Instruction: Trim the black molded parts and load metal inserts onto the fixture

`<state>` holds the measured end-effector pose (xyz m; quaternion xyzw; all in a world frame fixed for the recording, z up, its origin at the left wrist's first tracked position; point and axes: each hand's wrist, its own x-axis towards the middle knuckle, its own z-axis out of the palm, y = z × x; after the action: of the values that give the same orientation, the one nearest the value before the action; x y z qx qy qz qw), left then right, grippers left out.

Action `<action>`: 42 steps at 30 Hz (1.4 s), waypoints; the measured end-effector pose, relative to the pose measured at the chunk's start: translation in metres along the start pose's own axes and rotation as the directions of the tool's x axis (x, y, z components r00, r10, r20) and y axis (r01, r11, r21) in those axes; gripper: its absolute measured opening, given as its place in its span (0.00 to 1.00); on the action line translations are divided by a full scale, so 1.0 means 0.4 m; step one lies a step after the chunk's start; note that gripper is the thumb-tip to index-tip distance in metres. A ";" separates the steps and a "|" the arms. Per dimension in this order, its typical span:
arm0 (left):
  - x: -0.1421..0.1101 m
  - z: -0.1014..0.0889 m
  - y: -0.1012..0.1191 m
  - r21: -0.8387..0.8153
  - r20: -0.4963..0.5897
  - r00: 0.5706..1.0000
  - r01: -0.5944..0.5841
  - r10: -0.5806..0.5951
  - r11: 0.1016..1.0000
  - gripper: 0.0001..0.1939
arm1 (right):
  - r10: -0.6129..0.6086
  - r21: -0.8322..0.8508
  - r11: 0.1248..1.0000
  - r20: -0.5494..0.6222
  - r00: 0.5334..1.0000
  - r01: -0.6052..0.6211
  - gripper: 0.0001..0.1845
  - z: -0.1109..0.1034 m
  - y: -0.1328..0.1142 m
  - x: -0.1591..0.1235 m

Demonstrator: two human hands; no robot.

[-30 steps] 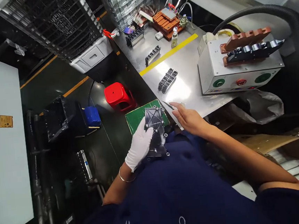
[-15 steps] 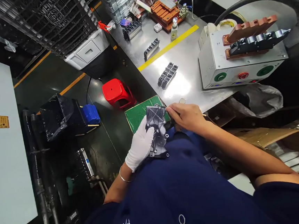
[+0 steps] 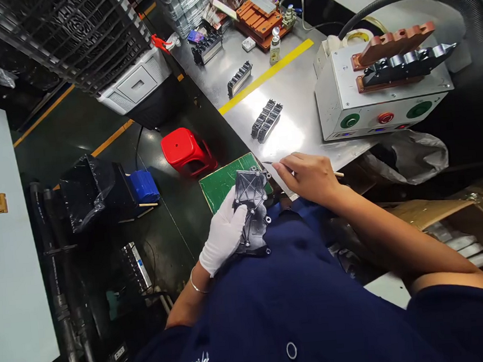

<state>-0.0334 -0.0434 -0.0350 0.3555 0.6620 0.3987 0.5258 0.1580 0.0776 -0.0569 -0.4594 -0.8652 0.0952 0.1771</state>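
My left hand (image 3: 223,233), in a white glove, is closed on a dark grey ribbed metal casting (image 3: 251,194), thumb lying across its face. The part is held upright before my shirt, with bolt bosses along its edge. My bare right hand (image 3: 309,176) is closed around a slim hand tool (image 3: 339,174); its pale handle end sticks out behind the palm. A thin dark tip shows ahead of the fingers, beside the casting's upper right corner. Whether it touches the part I cannot tell. Below the casting's top lies a green board (image 3: 228,177).
A steel table (image 3: 297,97) carries several black ribbed parts (image 3: 266,121), a small bottle (image 3: 275,47), a copper-coloured fixture (image 3: 259,19) and a control box (image 3: 386,100) with buttons. A red stool (image 3: 186,149) stands left. An open carton (image 3: 452,224) is at right.
My right hand has moved slightly to the right, away from the casting's edge, with the tool. My left hand still holds the casting. The whole view has shifted a little.
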 end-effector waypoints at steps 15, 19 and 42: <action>-0.013 -0.011 0.013 -0.008 -0.017 0.999 -0.028 0.028 1.000 0.29 | -0.062 -0.014 0.998 -0.001 0.998 0.062 0.30 0.006 -0.014 -0.002; -0.015 -0.009 0.021 -0.019 -0.013 1.000 -0.015 0.015 1.000 0.27 | -0.064 -0.012 0.998 -0.003 0.998 0.064 0.30 0.006 -0.018 0.000; 0.001 -0.028 0.011 -0.045 -0.078 0.997 -0.022 0.018 0.999 0.29 | -0.195 0.067 0.979 0.069 0.978 0.191 0.31 -0.009 -0.038 -0.015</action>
<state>-0.0443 -0.0427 -0.0298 0.3341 0.6690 0.4326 0.5037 0.1510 0.0641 -0.0502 -0.3638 -0.9085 0.1206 0.1665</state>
